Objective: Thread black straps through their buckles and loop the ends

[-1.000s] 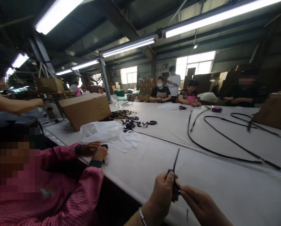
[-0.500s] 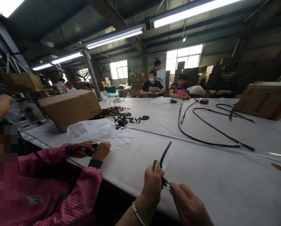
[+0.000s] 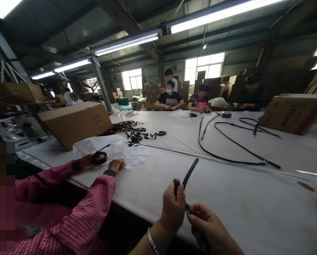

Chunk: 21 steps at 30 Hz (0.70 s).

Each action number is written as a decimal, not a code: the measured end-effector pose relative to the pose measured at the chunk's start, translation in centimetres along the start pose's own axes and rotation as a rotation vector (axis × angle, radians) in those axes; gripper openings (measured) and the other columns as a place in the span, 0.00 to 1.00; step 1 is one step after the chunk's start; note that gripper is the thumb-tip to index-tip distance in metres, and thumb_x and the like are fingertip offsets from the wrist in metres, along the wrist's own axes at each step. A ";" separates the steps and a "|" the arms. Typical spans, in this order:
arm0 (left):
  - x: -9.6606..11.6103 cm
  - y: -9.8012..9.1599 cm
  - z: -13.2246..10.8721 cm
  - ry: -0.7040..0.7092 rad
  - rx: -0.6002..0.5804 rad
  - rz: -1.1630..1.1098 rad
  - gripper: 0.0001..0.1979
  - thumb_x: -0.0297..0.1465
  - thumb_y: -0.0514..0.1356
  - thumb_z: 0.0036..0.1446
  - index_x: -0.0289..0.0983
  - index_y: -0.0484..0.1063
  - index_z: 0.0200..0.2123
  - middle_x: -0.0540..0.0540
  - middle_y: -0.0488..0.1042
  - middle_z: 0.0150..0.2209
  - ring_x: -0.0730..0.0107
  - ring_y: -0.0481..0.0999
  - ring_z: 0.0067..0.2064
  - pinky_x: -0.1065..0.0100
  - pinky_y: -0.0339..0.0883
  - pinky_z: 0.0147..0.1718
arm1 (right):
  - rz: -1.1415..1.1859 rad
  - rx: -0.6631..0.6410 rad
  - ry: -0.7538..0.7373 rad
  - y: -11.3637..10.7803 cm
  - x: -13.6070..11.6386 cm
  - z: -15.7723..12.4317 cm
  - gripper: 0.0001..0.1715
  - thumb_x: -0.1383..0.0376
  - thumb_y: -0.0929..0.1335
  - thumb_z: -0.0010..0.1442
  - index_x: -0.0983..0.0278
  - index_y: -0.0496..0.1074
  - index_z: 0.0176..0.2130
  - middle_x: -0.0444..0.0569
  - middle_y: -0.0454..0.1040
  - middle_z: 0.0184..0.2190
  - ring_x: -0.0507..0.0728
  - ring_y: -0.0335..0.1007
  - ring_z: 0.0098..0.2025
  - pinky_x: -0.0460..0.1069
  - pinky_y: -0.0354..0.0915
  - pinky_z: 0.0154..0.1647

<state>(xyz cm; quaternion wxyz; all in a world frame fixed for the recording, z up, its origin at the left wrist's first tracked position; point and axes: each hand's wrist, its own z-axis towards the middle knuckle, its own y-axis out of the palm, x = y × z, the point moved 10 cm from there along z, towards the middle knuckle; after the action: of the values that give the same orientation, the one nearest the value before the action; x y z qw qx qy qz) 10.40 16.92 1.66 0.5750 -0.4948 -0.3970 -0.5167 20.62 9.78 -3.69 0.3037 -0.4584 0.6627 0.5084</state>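
My left hand (image 3: 173, 205) is closed around a black strap (image 3: 190, 173), partly coiled in the fist, with one flat end sticking up to the right. Just below it, my right hand (image 3: 204, 221) pinches the lower part of the same strap, near a small metal piece at its end. A thin white strip shows behind the upright end. Most of the coil is hidden by my left fingers. Both hands are above the near edge of the white-covered table (image 3: 232, 198).
To the left, a co-worker's hand holds a coiled black strap (image 3: 99, 157) beside white strips (image 3: 134, 154). Beyond are a black strap pile (image 3: 126, 126), several coils (image 3: 137, 136) and a cardboard box (image 3: 78, 124). Long straps (image 3: 232, 161) and another box (image 3: 291, 115) lie right.
My right hand has shifted slightly down on the strap, and its upright end leans further right. The co-worker's hands have moved apart, showing the coil in one of them. The view has shifted slightly.
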 end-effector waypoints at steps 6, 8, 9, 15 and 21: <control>1.2 0.3 -0.1 0.015 -0.061 0.043 0.20 0.44 0.49 0.67 0.38 0.68 0.29 0.47 0.74 0.25 0.69 0.71 0.26 0.69 0.63 0.29 | 0.095 -0.023 -0.086 -0.7 -1.2 0.4 0.27 0.53 0.79 0.47 0.60 0.60 0.28 0.31 0.59 0.15 0.41 0.40 0.13 0.40 0.35 0.14; 1.7 0.0 0.0 0.047 -0.069 0.097 0.19 0.43 0.50 0.67 0.38 0.69 0.29 0.45 0.76 0.27 0.68 0.73 0.28 0.69 0.64 0.32 | -0.001 0.044 -0.140 -2.0 -1.9 0.6 0.25 0.52 0.79 0.46 0.61 0.65 0.29 0.32 0.58 0.15 0.42 0.41 0.14 0.41 0.35 0.15; 1.9 -0.3 0.2 0.068 -0.067 0.123 0.18 0.42 0.51 0.67 0.39 0.69 0.29 0.45 0.77 0.27 0.68 0.74 0.29 0.68 0.64 0.33 | -0.060 0.092 -0.172 -2.9 -2.3 0.6 0.24 0.52 0.79 0.46 0.62 0.68 0.30 0.32 0.58 0.14 0.42 0.42 0.14 0.41 0.36 0.16; 0.6 -6.1 2.6 0.078 0.064 0.165 0.16 0.40 0.60 0.58 0.41 0.65 0.22 0.51 0.67 0.19 0.70 0.65 0.22 0.68 0.57 0.27 | -0.179 0.417 -0.308 -12.0 -7.1 -0.7 0.31 0.51 0.80 0.42 0.63 0.73 0.41 0.37 0.68 0.20 0.45 0.52 0.17 0.42 0.46 0.17; -2.8 -11.2 3.6 -0.121 0.210 0.022 0.16 0.43 0.61 0.57 0.38 0.68 0.24 0.53 0.65 0.19 0.73 0.63 0.20 0.70 0.54 0.22 | -0.222 0.556 -0.441 -18.5 -12.7 -1.9 0.36 0.53 0.81 0.39 0.64 0.74 0.44 0.43 0.75 0.25 0.49 0.62 0.21 0.44 0.60 0.19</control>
<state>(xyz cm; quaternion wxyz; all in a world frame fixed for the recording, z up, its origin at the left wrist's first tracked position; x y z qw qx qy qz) -0.84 21.29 1.43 0.6043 -0.4664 -0.4774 -0.4351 42.66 10.55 0.61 0.6053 -0.3069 0.6403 0.3598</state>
